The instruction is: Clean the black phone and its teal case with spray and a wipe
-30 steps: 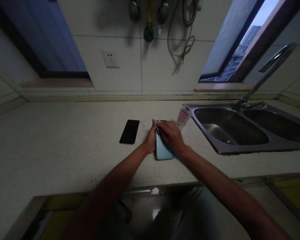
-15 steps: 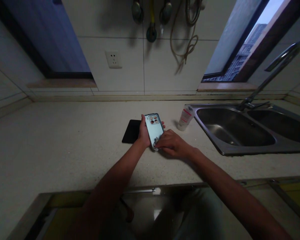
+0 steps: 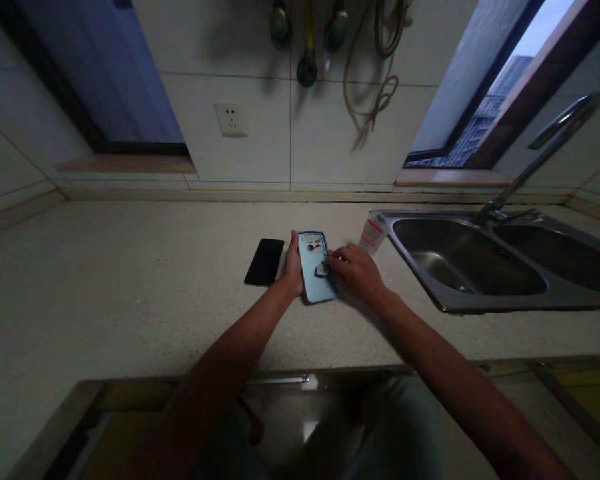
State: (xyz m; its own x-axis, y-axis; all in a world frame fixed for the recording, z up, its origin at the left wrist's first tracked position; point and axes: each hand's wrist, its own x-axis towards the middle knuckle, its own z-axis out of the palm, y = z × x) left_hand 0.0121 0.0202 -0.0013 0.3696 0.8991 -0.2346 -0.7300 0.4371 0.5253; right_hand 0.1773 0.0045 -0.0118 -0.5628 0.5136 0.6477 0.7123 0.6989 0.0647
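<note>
A pale blue smartphone [image 3: 318, 288] with a dark edge is tilted back-side up above the counter, its square camera block at the far end. My left hand [image 3: 293, 270] grips it along the left side, thumb on the edge. My right hand [image 3: 355, 268] is closed, its fingertips pinching a small crumpled whitish wipe [image 3: 323, 269] against the middle of the phone's back. The wipe is mostly small and partly covered by the fingers. Just left of my left hand a black flat phone-like slab [image 3: 265, 261] lies on the counter.
A clear plastic cup [image 3: 373, 233] with red print stands beyond my right hand, beside the double steel sink [image 3: 445, 308]. A curved faucet [image 3: 540, 153] rises behind the sink. The pale counter [image 3: 130, 267] ends at a front edge before my body.
My right hand has moved with the wipe from the phone's near end up to the middle of its back. The phone has turned slightly more upright and shifted a little right.
</note>
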